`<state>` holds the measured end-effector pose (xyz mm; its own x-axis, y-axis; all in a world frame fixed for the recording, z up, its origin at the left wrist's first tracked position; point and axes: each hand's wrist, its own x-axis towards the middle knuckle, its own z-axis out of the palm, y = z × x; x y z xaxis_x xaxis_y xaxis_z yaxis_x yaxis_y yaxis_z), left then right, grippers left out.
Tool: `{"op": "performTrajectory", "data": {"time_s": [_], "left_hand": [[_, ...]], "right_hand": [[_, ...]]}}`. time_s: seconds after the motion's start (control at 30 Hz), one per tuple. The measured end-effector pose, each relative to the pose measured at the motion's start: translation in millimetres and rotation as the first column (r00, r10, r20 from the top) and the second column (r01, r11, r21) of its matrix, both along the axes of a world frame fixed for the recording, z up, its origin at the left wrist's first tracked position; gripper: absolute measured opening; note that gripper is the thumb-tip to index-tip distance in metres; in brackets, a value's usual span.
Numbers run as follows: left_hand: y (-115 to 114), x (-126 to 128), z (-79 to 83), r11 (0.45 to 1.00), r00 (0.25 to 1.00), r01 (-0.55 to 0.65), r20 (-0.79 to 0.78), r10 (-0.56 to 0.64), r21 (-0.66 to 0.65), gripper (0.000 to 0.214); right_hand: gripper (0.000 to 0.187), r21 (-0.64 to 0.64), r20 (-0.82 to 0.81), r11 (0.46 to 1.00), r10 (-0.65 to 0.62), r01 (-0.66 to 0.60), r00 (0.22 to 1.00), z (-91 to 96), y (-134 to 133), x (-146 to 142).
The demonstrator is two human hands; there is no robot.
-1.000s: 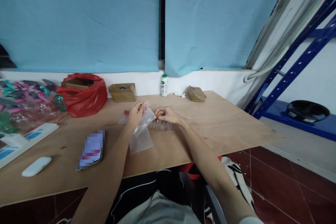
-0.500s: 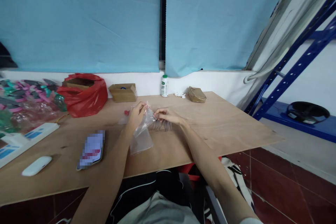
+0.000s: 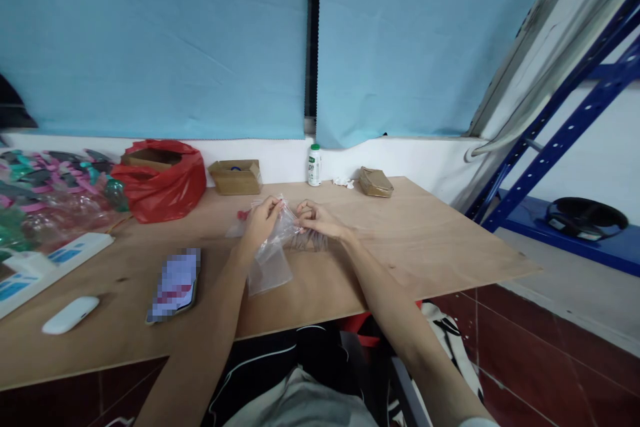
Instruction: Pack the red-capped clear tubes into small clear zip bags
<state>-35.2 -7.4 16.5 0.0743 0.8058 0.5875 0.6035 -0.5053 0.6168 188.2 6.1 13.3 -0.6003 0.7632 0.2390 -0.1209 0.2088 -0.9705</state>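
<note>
A clear plastic zip bag [image 3: 285,227] is held up between my hands over the middle of the table. My left hand [image 3: 261,219] pinches its upper edge. My right hand [image 3: 320,220] has its fingertips closed on the bag's right side. Other clear plastic bags [image 3: 270,270] lie flat under it. Several thin grey pieces [image 3: 313,241] are spread on the wood below my right hand; their kind is too small to make out. A small red thing [image 3: 243,215] shows just left of my left hand, partly hidden.
On the wooden table [image 3: 425,240] are a phone [image 3: 175,285], a white case [image 3: 71,315], a power strip [image 3: 60,267], spray bottles [image 3: 60,193], a red bag [image 3: 165,190], a cardboard box [image 3: 236,177], a green-capped bottle [image 3: 314,167] and a brown package [image 3: 376,182].
My right hand's fingers have shifted slightly on the bag, with the index finger more curled. My left hand has dipped a little. The bag stays between both hands.
</note>
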Motion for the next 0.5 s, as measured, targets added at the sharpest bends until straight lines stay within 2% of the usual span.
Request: {"op": "performTrajectory", "data": {"time_s": [0.1, 0.33, 0.43, 0.5], "left_hand": [[-2.3, 1.4, 1.7, 1.0, 1.0, 0.008, -0.008, -0.008, -0.021, 0.035], [-8.1, 12.1, 7.1, 0.996, 0.994, 0.084, 0.071, -0.081, -0.041, 0.033], [-9.1, 16.7, 7.1, 0.99, 0.985, 0.136, 0.114, -0.13, -0.045, 0.032], [-8.6, 18.8, 5.7, 0.984, 0.982, 0.161, 0.112, -0.152, -0.072, 0.031]], "right_hand": [[0.049, 0.032, -0.006, 0.999, -0.034, 0.034, 0.999, 2.2, -1.5, 0.3], [0.047, 0.128, -0.015, 0.992, -0.011, 0.013, 1.0, 3.5, 1.2, 3.0], [0.038, 0.174, 0.031, 0.983, -0.061, 0.054, 0.998, 1.8, 1.7, 0.9], [0.04, 0.205, 0.039, 0.974, -0.107, 0.097, 0.994, 1.4, 1.0, -1.2]]}}
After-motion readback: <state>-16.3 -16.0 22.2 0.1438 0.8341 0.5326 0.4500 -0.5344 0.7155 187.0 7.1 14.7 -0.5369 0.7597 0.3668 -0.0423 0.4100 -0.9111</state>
